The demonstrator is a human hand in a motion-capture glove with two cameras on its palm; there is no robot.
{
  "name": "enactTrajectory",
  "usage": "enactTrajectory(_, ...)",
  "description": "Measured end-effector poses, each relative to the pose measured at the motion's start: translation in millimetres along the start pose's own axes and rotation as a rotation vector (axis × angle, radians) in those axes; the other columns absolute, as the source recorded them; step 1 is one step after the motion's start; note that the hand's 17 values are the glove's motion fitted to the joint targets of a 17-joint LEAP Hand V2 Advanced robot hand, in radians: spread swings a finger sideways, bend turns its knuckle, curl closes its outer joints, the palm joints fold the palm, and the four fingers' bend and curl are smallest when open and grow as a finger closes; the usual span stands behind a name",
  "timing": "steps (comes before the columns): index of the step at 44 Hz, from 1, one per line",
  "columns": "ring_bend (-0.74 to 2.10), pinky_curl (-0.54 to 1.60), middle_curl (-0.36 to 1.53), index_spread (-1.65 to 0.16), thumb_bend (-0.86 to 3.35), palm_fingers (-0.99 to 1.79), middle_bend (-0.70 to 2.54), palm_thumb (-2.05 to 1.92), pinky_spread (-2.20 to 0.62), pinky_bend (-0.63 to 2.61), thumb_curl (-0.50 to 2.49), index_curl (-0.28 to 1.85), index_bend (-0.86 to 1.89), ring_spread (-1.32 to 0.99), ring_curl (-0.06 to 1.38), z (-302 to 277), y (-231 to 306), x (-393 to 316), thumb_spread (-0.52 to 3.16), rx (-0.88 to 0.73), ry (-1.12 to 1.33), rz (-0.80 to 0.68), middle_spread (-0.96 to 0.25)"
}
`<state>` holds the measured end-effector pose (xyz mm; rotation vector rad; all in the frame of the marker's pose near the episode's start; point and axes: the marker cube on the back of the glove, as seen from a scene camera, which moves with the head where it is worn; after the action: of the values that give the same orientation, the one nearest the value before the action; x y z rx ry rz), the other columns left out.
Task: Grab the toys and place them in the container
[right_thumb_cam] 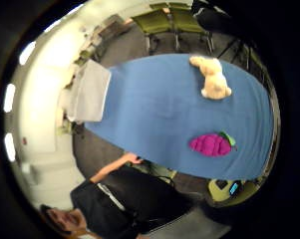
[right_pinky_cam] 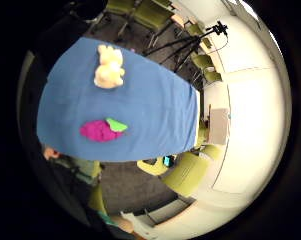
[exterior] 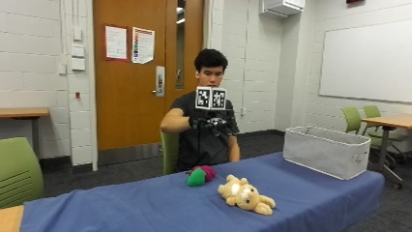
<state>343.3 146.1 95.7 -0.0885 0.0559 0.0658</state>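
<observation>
Landmark: the grey fabric container (exterior: 325,151) stands at one end of the blue-covered table (exterior: 161,208); every place below is given from it.
Teddy bear: the cream teddy bear (exterior: 246,195) lies on its side on the cloth, well apart from the container, and is the toy nearer to it.
Grape toy: the purple grape toy (exterior: 201,175) with its green leaf lies just beyond the bear, farther from the container and nearer the seated person.
Right hand: the gloved right hand (exterior: 213,123) hangs in the air above the table, well apart from the container and high over the grape toy; it holds nothing, but whether its fingers are straight or curled I cannot tell (the glove shows only as a dark mass).
Step in hand: judging by this, no toy is picked yet and the reach down is about to start.
How to do it well: lower the hand straight onto one toy (the grape toy lies closest below), close round its body rather than the leaf, lift clear of the cloth, and release only once over the container's open top.
Risk: soft toys can snag the container's rim if carried low.
</observation>
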Motion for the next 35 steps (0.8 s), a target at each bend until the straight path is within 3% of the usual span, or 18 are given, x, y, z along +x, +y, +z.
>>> enactTrajectory(15, 0.25, 0.32, 0.41, -0.33, -0.14, 0.02, 0.22, -0.19, -0.07, 0.75, 0.16, 0.39, 0.20, -0.30, 0.29, 126, 24, 29, 0.74, -0.163, -0.017, 0.009, -0.15)
enactTrajectory(24, 0.19, 0.33, 0.41, -0.33, -0.13, -0.01, 0.19, -0.18, -0.06, 0.73, 0.16, 0.41, 0.19, -0.30, 0.28, 162, 31, 32, 0.71, -0.202, -0.031, -0.011, -0.16)
enactTrajectory(35, 0.14, 0.34, 0.35, -0.37, -0.12, -0.08, 0.11, -0.15, -0.06, 0.76, 0.18, 0.48, 0.40, -0.28, 0.24, 180, 40, 37, 0.69, -0.209, -0.037, -0.018, -0.16)
